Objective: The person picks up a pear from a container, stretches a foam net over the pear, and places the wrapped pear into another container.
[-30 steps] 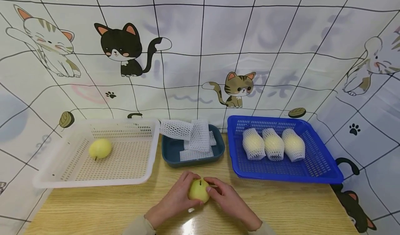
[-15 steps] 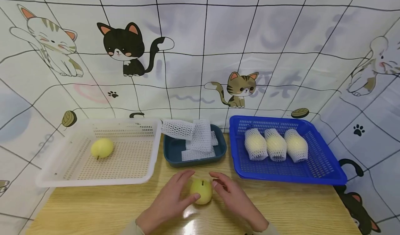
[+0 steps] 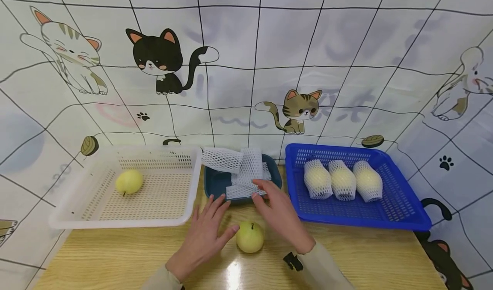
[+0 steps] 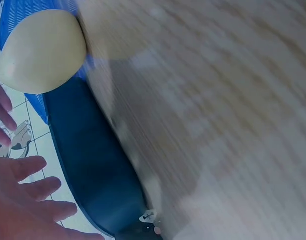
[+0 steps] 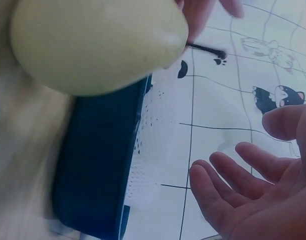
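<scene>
A yellow-green pear (image 3: 250, 237) stands on the wooden table with its stem up, and neither hand touches it. My left hand (image 3: 206, 233) is to its left, fingers spread and pointing at the front of the dark teal bin (image 3: 215, 201). Over that bin's front right rim reaches my right hand (image 3: 278, 210), fingers extended above the white foam net sleeves (image 3: 250, 170). Whether its fingertips touch a net cannot be told. In the right wrist view the right hand (image 5: 258, 190) has loosely bent fingers and holds nothing.
A white basket (image 3: 188, 213) at the left holds another pear (image 3: 129, 182). The blue basket (image 3: 404, 221) at the right contains three net-wrapped pears (image 3: 342, 180). Behind everything hangs a cat-print cloth (image 3: 231, 67).
Both hands have come off the pear, which now stands alone on the table. The right hand has moved forward to the teal bin; the left has shifted left and its fingers have spread.
</scene>
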### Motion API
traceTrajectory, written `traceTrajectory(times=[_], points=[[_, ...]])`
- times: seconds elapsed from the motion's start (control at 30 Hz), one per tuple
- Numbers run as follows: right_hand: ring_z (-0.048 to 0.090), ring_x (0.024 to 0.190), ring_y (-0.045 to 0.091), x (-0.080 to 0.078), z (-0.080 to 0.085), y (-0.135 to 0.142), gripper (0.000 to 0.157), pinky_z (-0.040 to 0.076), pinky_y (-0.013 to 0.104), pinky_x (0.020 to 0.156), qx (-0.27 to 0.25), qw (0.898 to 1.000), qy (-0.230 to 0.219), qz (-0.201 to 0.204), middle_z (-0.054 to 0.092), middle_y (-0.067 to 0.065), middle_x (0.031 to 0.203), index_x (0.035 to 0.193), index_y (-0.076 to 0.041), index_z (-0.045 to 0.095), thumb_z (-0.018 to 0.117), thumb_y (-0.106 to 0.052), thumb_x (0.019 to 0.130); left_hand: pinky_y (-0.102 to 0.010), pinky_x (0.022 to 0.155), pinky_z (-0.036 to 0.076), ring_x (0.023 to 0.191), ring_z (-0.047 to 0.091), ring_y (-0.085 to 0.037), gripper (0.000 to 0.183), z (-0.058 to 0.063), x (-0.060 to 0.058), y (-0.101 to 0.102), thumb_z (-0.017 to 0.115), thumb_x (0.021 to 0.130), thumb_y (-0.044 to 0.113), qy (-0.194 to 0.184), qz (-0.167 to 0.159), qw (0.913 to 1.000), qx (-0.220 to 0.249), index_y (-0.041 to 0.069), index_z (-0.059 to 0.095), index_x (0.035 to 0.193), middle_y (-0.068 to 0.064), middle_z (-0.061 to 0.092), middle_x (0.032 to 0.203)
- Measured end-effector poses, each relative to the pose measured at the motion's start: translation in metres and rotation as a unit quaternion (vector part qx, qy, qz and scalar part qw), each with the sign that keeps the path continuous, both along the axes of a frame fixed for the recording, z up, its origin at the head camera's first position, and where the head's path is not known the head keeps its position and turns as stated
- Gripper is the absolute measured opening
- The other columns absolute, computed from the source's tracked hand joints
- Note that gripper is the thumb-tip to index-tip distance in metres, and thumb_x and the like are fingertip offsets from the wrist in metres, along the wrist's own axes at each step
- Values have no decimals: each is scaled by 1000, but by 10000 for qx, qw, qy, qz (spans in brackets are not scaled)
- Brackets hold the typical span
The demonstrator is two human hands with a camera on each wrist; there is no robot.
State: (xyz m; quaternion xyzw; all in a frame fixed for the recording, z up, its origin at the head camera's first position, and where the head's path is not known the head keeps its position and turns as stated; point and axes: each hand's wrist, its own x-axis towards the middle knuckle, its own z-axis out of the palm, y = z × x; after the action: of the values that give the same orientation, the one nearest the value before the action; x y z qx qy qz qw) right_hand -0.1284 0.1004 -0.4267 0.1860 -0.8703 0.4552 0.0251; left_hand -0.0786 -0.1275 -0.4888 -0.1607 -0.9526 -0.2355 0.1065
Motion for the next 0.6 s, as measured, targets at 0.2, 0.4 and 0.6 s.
traceTrajectory(times=[0.2, 0.4, 0.6], points=[[59, 128, 33, -28, 4, -12, 42, 54, 51, 98, 19, 10000, 30, 42, 61, 11, 142, 144, -8, 59, 59, -28, 107, -77, 112, 22, 153, 23, -43, 74, -4, 1, -1, 55, 99, 62, -276, 133, 9994, -140, 10, 52, 152, -19, 31, 166], [60, 126, 33, -47, 8, -30, 45, 54, 52, 97, 369, 9993, 76, 49, 61, 11, 143, 146, -8, 57, 58, -30, 107, -78, 110, 24, 153, 22, -43, 73, -6, 2, -3, 56, 99, 61, -267, 175, 9993, -202, 10, 53, 151, -21, 32, 164], [59, 127, 33, -66, 7, -42, 45, 51, 54, 101, 577, 9983, 43, -61, 59, 13, 144, 146, -5, 57, 58, -29, 107, -77, 111, 24, 153, 25, -42, 72, -7, 2, -5, 56, 101, 57, -222, 168, 9995, -124, 5, 52, 150, -19, 36, 163]])
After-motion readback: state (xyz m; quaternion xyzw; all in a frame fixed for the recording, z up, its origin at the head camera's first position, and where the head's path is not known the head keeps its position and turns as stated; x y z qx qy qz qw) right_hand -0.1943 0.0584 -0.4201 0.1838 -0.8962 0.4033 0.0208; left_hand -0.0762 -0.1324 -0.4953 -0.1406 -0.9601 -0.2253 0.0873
